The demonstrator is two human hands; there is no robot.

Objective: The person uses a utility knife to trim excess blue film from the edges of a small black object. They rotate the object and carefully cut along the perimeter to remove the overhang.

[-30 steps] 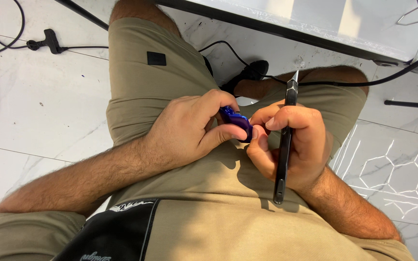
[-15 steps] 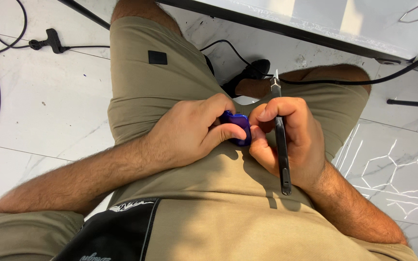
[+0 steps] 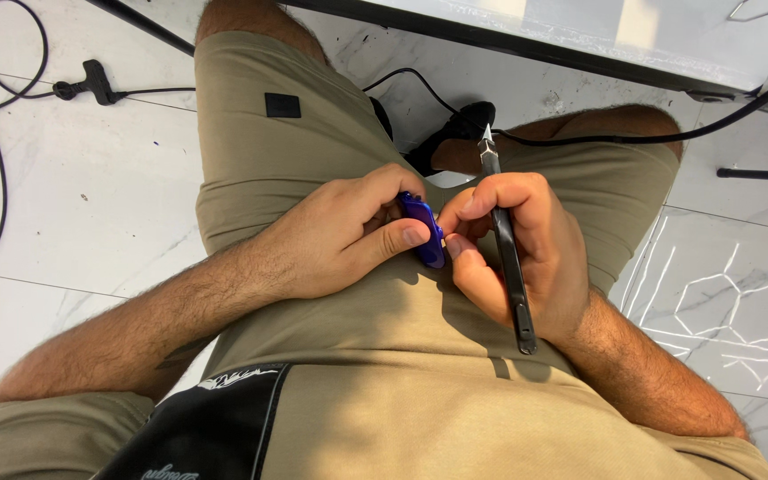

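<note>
Sitting with both hands in the lap, the person works over beige shorts (image 3: 313, 151). The left hand (image 3: 340, 236) is closed on a small blue part (image 3: 426, 229), with the thumb pressed along its near edge and the fingers curled over its far side. The blue part lies between the two hands, above the lap, just over the gap between the thighs; its finer shape is mostly hidden by the fingers. The right hand (image 3: 517, 249) is closed round a slim black craft knife (image 3: 507, 249), which runs along the palm with its pale pointed tip upward, away from the body, and its butt end towards the wrist. The right thumb and forefinger also meet at the blue part, so the two hands are touching or very nearly so at that spot.

A small black square patch (image 3: 283, 105) sits on the left leg of the shorts, plain in appearance. A black panel with pale lettering (image 3: 215, 422) shows at the lower edge, on the shirt hem. Black cables (image 3: 11, 98) trail over the white marble-look floor (image 3: 64, 196). A black shoe (image 3: 455, 129) shows between the knees.
</note>
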